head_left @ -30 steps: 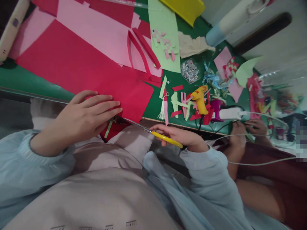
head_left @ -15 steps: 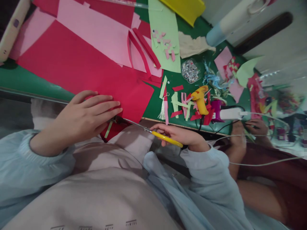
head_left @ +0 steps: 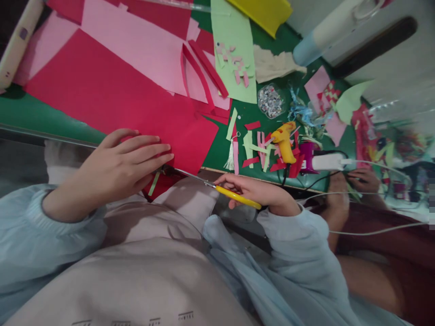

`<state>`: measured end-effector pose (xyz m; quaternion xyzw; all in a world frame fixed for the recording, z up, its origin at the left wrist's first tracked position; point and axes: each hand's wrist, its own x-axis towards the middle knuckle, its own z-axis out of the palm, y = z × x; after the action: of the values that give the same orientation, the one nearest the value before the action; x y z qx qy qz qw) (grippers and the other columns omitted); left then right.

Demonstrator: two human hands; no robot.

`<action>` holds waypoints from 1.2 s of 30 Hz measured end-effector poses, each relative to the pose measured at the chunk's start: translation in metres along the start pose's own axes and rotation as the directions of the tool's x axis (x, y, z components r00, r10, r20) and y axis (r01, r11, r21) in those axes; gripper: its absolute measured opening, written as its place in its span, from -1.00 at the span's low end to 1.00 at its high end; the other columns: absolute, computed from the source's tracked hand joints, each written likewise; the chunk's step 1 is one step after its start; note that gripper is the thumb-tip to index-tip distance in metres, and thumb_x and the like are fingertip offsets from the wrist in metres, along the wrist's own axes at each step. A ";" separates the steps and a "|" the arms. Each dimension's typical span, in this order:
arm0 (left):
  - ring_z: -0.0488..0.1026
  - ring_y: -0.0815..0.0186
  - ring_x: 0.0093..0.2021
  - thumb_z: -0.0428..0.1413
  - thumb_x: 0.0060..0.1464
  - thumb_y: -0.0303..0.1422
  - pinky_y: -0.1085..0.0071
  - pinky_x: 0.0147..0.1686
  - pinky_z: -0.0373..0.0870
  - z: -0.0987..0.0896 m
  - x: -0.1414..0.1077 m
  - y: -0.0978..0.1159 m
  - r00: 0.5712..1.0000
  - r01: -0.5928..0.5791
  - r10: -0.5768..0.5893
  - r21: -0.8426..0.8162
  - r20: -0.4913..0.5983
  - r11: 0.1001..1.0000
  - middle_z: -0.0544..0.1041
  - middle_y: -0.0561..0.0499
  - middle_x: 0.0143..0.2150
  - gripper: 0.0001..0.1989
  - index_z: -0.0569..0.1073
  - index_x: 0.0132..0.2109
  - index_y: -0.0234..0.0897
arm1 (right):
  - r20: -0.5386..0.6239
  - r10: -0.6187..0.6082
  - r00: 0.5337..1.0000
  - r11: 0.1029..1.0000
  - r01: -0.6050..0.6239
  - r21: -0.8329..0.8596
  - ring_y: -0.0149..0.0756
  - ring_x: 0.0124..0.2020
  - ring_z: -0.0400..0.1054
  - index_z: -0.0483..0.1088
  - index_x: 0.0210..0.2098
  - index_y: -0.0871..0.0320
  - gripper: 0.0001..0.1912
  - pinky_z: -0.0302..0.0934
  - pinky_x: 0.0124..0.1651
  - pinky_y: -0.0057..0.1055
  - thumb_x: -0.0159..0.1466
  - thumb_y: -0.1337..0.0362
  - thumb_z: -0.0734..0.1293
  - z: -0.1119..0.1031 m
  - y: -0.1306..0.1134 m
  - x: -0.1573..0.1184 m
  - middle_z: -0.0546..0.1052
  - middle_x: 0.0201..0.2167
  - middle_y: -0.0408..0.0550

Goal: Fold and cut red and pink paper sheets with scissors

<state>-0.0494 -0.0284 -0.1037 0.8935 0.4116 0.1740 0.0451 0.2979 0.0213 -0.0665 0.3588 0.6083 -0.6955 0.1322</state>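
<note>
The left hand (head_left: 118,167) is spread nearly flat, palm down, its fingers straight and slightly apart on the red sheet (head_left: 112,86). Its thumb is out of sight, so whether it pinches the paper from below cannot be told. The right hand (head_left: 254,189) is curled around the yellow handle of the scissors (head_left: 227,192). Their blades point left along the sheet's near edge, towards the little finger of the left hand; whether paper sits between them is not clear.

The red sheet lies at the front of the green bench (head_left: 215,154), reaching its near edge, and partly covers the pink paper (head_left: 136,47). A narrow green strip (head_left: 154,183) shows below the left hand, over the lap. Two red strips (head_left: 208,69) lie on the pink paper, beside the pale green sheet (head_left: 234,27).

Right of the red sheet are a tassel (head_left: 230,156), paper scraps (head_left: 249,145) and a yellow glue gun (head_left: 285,142), with a tub of small beads or eyes (head_left: 271,101) behind. Further right are another person's hands (head_left: 365,181).
</note>
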 end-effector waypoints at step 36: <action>0.37 0.12 0.26 0.01 0.24 -0.40 0.02 0.22 0.25 0.000 0.003 0.002 0.998 -0.055 0.056 -0.056 0.008 0.997 0.46 0.06 0.25 -0.40 0.16 0.37 0.13 | 0.047 -0.016 0.999 0.974 0.005 0.227 -0.46 -0.31 0.24 0.15 0.17 0.14 -0.27 0.17 -0.23 -0.46 0.16 0.00 0.46 0.012 0.019 -0.002 0.29 -0.31 -0.21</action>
<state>-0.0464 -0.0275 -0.1022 0.9037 0.3815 0.1822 0.0674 0.3070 0.0052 -0.0796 0.3513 0.5236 -0.7695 0.1015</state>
